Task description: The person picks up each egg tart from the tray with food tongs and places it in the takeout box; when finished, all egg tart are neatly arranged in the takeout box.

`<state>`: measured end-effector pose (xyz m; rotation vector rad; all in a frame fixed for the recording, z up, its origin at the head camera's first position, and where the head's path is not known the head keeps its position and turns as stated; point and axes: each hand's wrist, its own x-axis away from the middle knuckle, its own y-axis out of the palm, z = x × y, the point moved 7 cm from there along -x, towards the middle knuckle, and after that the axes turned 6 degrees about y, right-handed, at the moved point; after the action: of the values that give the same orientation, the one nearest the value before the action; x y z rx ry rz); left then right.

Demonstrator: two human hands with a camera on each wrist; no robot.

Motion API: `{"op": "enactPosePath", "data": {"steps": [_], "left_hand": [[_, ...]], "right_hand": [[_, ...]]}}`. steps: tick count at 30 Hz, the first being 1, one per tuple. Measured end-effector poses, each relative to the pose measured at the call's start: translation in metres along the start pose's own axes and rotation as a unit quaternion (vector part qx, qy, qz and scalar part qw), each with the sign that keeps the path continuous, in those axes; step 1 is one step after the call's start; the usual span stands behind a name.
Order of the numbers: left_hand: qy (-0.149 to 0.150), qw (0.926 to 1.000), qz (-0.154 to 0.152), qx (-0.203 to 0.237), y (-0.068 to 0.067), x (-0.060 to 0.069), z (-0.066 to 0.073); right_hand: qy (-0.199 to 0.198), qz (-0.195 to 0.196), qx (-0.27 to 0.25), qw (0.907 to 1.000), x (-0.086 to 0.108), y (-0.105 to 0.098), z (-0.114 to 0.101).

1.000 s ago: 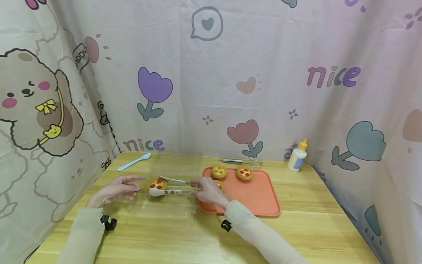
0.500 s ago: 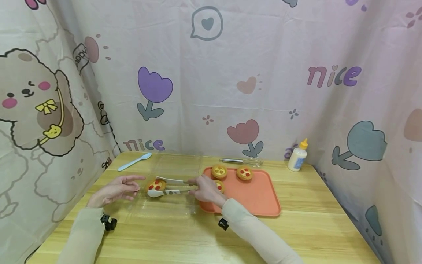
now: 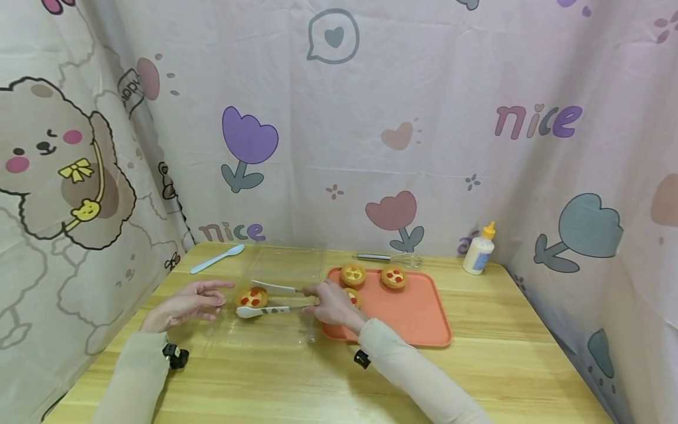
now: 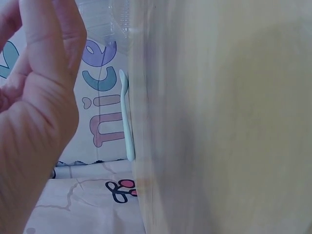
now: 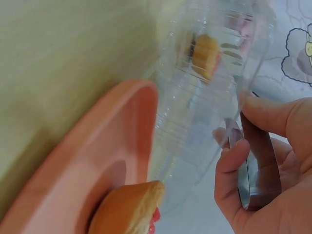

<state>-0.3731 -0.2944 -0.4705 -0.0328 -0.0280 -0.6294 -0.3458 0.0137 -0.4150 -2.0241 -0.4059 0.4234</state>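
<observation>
My right hand (image 3: pixel 335 304) holds a pair of tongs (image 3: pixel 275 309), its thumb and fingers on the metal arms, as the right wrist view shows. The white tips stand spread on either side of a mini pizza (image 3: pixel 251 298) with red toppings. That pizza sits in a clear plastic box (image 3: pixel 265 335) whose lid (image 3: pixel 286 263) lies back. Whether the tips touch it, I cannot tell. Left of the box, my left hand (image 3: pixel 188 305) hovers with loosely bent fingers, holding nothing. An orange tray (image 3: pixel 402 318) bears more mini pizzas (image 3: pixel 394 277), one partly behind my right hand.
A pale blue spoon (image 3: pixel 217 259) lies at the back left. Behind the tray is a whisk (image 3: pixel 389 258), and a white bottle with a yellow cap (image 3: pixel 478 250) stands at the back right. A printed curtain (image 3: pixel 328 118) borders the wooden table (image 3: pixel 254 383).
The tongs and the mini pizza shifted slightly left in the box. Since then the tong tips have spread a little wider around the pizza. My left hand has stayed in place.
</observation>
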Motion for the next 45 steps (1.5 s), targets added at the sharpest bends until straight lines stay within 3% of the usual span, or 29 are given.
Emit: {"op": "enactPosePath", "data": {"steps": [10,19,45], "left_hand": [[0.017,0.9998,-0.014,-0.001,-0.001,0.000,0.001],[0.041,0.9982,-0.041,0.015,0.001,0.000,0.001],[0.036,0.9984,-0.038,0.022,0.002,0.000,0.002]], "right_hand": [[-0.001,0.005,0.007,1.0000,0.000,-0.004,0.003],[-0.024,0.041,0.016,0.9987,0.004,-0.001,0.003],[0.012,0.003,-0.058,0.9982,0.004,-0.002,0.016]]}}
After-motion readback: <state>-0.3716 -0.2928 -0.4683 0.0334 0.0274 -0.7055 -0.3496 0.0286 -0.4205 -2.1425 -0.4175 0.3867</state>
